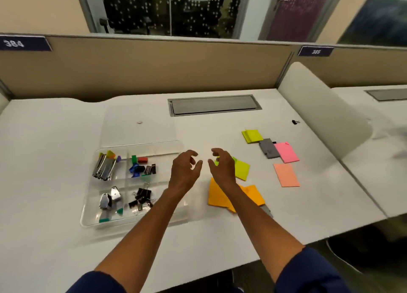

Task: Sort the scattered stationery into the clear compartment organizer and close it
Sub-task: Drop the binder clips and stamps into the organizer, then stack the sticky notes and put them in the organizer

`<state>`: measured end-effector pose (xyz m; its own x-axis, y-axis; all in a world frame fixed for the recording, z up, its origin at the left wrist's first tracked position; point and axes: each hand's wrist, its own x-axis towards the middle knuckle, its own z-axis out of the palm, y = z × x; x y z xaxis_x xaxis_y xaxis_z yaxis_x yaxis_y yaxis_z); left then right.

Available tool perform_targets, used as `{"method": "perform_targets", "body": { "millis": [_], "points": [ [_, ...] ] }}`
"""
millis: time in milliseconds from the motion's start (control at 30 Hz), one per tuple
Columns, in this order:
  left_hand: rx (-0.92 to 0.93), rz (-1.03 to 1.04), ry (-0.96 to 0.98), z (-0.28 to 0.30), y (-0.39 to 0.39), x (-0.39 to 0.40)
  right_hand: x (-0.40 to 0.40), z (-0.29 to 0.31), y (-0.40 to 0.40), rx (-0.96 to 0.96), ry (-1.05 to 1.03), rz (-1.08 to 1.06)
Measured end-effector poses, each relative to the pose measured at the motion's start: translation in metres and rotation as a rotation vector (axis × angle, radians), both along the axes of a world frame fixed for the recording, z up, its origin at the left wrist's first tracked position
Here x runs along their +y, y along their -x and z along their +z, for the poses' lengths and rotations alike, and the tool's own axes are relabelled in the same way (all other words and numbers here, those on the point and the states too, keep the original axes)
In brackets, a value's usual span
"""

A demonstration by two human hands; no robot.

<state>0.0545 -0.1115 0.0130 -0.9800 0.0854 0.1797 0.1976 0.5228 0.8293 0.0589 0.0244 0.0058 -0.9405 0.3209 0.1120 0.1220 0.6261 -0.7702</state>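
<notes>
The clear compartment organizer [89, 215] lies on the white desk at the left, its lid [138, 125] folded open behind it. Its cells hold metal staplers [103, 168], coloured clips [141, 167] and black binder clips [142, 197]. My left hand [185, 171] hovers just right of the organizer, fingers apart and holding nothing. My right hand [222, 167] hovers beside it, also empty, over a lime sticky pad [242, 170]. Orange sticky pads [218, 196] lie under my right forearm. Further right are a yellow pad [252, 136], a grey pad [269, 148], a pink pad [287, 152] and a salmon pad [286, 175].
A small black binder clip [295, 122] lies alone at the back right. A grey cable hatch [214, 105] is set into the desk behind. A beige partition [154, 68] closes the back, and a curved white divider [326, 112] bounds the right side.
</notes>
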Motion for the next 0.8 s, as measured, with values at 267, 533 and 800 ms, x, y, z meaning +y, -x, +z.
{"method": "perform_targets", "body": {
  "millis": [267, 533, 800],
  "points": [
    [-0.375, -0.141, 0.372, -0.037, -0.015, 0.076, 0.115, -0.023, -0.012, -0.273, -0.11, -0.046],
    [-0.438, -0.003, 0.607, -0.051, -0.027, 0.111, 0.145, -0.04, 0.02, -0.392, -0.223, 0.211],
    [-0.594, 0.149, 0.37, -0.051, -0.02, 0.12, 0.137, -0.05, 0.051, -0.468, -0.47, 0.351]
  ]
}}
